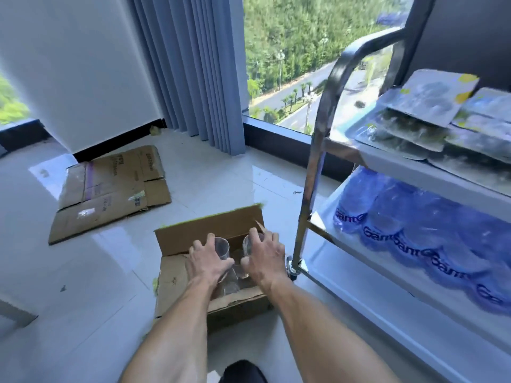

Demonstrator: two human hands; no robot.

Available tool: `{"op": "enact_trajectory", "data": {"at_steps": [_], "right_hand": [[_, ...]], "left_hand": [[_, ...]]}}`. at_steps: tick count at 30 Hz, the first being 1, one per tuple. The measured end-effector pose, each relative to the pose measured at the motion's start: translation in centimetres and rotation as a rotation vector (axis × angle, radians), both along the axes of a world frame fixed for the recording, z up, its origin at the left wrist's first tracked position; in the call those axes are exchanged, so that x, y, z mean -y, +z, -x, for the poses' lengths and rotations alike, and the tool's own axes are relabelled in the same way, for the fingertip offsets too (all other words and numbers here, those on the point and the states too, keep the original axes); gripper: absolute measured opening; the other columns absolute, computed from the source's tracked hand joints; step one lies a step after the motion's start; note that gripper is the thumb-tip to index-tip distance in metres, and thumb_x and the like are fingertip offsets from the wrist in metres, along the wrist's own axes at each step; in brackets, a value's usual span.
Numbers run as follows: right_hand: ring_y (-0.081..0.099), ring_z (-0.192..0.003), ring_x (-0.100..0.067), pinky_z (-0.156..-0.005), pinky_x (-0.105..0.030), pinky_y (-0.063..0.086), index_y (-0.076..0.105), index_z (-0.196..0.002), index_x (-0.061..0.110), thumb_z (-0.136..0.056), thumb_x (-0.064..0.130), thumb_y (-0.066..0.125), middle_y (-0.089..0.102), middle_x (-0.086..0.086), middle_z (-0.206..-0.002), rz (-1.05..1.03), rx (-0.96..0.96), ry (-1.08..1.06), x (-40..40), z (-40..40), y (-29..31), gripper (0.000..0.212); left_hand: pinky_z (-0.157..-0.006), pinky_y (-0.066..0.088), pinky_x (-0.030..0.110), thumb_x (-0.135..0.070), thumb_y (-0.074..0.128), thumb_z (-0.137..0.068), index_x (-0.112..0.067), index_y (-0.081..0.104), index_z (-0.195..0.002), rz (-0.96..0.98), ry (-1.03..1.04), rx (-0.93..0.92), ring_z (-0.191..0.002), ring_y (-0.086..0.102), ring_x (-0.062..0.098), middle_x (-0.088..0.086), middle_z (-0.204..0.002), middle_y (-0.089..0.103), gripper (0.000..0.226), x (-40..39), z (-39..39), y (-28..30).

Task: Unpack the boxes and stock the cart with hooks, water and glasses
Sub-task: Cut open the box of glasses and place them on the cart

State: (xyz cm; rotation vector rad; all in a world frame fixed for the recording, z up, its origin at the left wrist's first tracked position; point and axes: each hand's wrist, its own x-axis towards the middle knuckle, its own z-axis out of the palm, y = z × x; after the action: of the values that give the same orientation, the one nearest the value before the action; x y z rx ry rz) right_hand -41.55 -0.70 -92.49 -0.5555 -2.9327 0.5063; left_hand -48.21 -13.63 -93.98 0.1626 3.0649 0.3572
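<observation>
Head view: cart point(312, 205) holds hook packs point(431, 111) above, water point(409, 233) below. Beside it, open box point(193, 272): left hand point(208, 261) and right hand point(264, 259) each wrap a glass point(222, 246). Glasses remain unstocked, judging.

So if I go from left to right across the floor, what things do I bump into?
Flattened cardboard → open box with glasses, where the left hand holds a glass → right hand on another glass → cart with water bottles.

2 hands point(210, 261); 2 raised glasses point(222, 247); 1 open box point(177, 277)
</observation>
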Motion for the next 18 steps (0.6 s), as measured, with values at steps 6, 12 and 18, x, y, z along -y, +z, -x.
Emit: {"op": "enact_trajectory", "data": {"at_steps": [6,12,18], "right_hand": [[0.045,-0.109,-0.028,-0.084,-0.039,0.048,0.039,-0.134,0.020,-0.074,0.038,0.062,0.053,-0.012,-0.115,-0.013,-0.164,-0.132,-4.0,-6.5,1.5,0.067],[0.040,-0.114,-0.027,-0.081,-0.038,0.049,0.039,-0.135,0.017,-0.079,0.041,0.066,0.049,-0.012,-0.120,0.033,-0.025,-0.305,-8.7,-10.5,-0.8,0.066],[0.036,-0.122,-0.029,-0.085,-0.033,0.048,0.031,-0.143,0.015,-0.082,0.038,0.073,0.046,-0.015,-0.128,0.142,0.102,-0.535,-13.5,-11.9,-5.6,0.077]], "left_hand": [[-0.075,0.046,0.035,-0.053,0.074,-0.065,-0.027,0.046,-0.127,-0.113,-0.099,-0.179,-0.097,0.054,0.027,0.009,-0.105,0.052,0.073,-4.4,-4.6,3.1],[-0.072,0.048,0.035,-0.056,0.066,-0.064,-0.027,0.041,-0.127,-0.154,-0.304,-0.213,-0.096,0.054,0.027,0.004,-0.100,0.050,0.073,-10.6,-8.3,3.1],[-0.083,0.047,0.037,-0.046,0.066,-0.071,-0.023,0.041,-0.134,-0.218,-0.457,-0.008,-0.103,0.057,0.029,0.006,-0.109,0.056,0.072,-16.6,-10.3,-1.7]]}}
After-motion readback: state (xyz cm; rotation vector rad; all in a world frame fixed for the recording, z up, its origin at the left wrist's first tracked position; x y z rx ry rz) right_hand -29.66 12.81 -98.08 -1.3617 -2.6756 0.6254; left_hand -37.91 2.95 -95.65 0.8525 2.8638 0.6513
